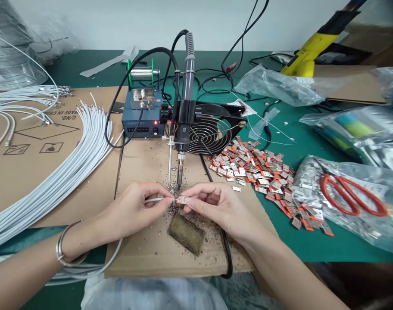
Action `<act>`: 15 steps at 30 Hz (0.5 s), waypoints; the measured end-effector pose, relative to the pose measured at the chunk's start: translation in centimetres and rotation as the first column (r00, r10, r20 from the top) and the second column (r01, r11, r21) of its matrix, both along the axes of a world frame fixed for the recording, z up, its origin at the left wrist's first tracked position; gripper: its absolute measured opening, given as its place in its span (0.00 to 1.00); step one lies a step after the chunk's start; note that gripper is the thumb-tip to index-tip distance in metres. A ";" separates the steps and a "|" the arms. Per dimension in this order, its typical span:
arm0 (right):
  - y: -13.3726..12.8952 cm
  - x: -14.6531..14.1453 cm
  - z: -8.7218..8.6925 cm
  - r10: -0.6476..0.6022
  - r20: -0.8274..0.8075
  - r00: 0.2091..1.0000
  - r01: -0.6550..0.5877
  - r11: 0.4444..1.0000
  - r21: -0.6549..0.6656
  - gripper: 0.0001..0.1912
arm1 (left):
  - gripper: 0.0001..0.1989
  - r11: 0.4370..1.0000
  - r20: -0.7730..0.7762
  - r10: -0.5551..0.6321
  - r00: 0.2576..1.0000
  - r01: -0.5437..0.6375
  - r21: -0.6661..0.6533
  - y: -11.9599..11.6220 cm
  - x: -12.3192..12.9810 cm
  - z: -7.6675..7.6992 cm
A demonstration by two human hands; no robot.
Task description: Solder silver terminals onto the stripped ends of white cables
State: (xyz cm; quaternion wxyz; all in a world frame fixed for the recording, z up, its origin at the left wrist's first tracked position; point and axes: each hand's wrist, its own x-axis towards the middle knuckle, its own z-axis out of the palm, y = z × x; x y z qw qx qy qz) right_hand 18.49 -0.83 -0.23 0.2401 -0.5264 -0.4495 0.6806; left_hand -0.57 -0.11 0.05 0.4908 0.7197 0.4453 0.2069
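Note:
Between thumb and index finger, my left hand (145, 202) pinches a white cable (153, 199) near its end. My right hand (212, 204) grips a small USB connector (183, 199), metal with an orange-red part, beside the cable end. Both meet right under the tip of a soldering iron (183, 129), which is held upright in a stand with a thin solder feed tube (169, 163) alongside. Whether the tip touches the joint is too small to tell. A brown sponge block (186, 234) lies just below my hands on the cardboard (141, 254).
Bundled white cables (70, 159) lie left. Behind stand a blue solder feeder (143, 114) with a solder spool (144, 74) and a black fan (209, 131). Loose USB connectors (261, 172), a plastic bag (338, 193) and orange-handled scissors (353, 193) are right. A yellow tool (308, 51) stands behind.

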 end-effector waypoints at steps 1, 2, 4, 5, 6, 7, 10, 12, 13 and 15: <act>0.0 0.0 0.0 0.000 -0.004 1.000 0.000 1.000 0.001 0.24 | 0.10 1.000 0.002 0.000 1.000 0.000 -0.001 0.0 0.0 0.0; 0.0 -0.1 0.0 0.002 -0.011 1.000 -0.002 1.000 0.001 0.25 | 0.10 1.000 0.005 0.002 1.000 -0.002 -0.002 0.0 0.0 0.0; 0.1 -0.1 -0.1 0.004 -0.019 1.000 -0.004 1.000 0.009 0.26 | 0.10 1.000 0.008 0.005 1.000 -0.005 -0.004 0.1 0.0 0.0; 0.1 -0.2 -0.1 0.005 -0.018 1.000 -0.005 1.000 0.010 0.26 | 0.10 1.000 0.007 0.006 1.000 -0.006 -0.005 0.1 0.0 0.0; 0.2 -0.2 -0.1 0.005 -0.014 1.000 -0.005 1.000 0.009 0.27 | 0.10 1.000 0.003 0.005 1.000 -0.005 -0.003 0.1 0.0 0.0; 0.2 -0.2 -0.1 0.004 -0.005 1.000 -0.003 1.000 0.006 0.28 | 0.10 1.000 -0.004 0.003 1.000 -0.003 -0.003 0.1 0.0 0.0; 0.1 -0.3 0.0 -0.001 0.027 1.000 0.001 1.000 -0.010 0.31 | 0.10 1.000 -0.041 -0.003 0.999 0.003 -0.007 0.2 0.1 0.0; 0.0 -0.2 0.0 0.000 0.043 0.999 0.001 1.000 -0.018 0.32 | 0.10 1.000 -0.047 -0.002 0.999 0.001 -0.013 0.2 0.1 0.0; -0.1 -0.2 0.0 0.006 0.047 0.999 -0.006 1.000 -0.019 0.33 | 0.10 1.000 -0.048 -0.002 0.999 0.001 -0.016 0.2 0.2 0.0; -0.1 -0.3 0.1 0.024 0.060 0.998 -0.023 1.000 -0.018 0.33 | 0.11 1.000 -0.053 -0.007 0.999 0.006 -0.024 0.2 0.2 -0.1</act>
